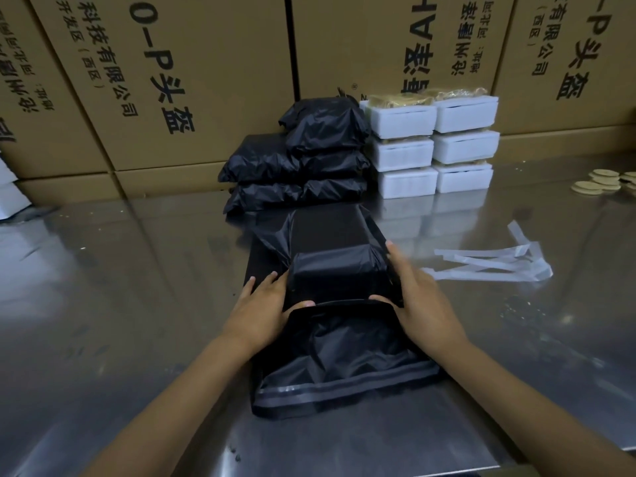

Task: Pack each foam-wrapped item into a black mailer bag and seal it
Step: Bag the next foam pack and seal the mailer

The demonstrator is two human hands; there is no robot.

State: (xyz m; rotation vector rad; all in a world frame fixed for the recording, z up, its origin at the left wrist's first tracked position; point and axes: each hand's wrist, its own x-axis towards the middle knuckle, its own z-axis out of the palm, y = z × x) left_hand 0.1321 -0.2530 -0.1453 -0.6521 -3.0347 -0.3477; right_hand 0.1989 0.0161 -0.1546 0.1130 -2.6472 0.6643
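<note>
Head view. Fingers (265,282) of the left hand (261,311) lie spread and nearly straight along the left flank of the black mailer bag (340,270), thumb hooked over the fold at its near edge. Right hand (418,297) mirrors it on the right flank, fingers together and straight, thumb curled onto the same fold. Both press the film against a boxy item inside; the item itself is hidden by the plastic.

The bag lies mid-table, its open mouth and grey adhesive strip (344,387) toward 6 o'clock, close to the near edge of the steel table (120,304). Bare steel runs wide toward 9 o'clock and toward 4 o'clock.

At 12 o'clock, just beyond the bag: a stack of sealed black parcels (303,166), four as best I can count; folds blur the borders. Touching it at 1 o'clock: white foam-wrapped items (433,146), two columns of three, six in all, tan contents showing on top.

At 3 o'clock: a loose heap of peeled liner strips (499,261), count unclear. At 2 o'clock: pale round discs (599,182), partly cut off by the frame edge.

Cardboard cartons (172,80) wall off the far side.
</note>
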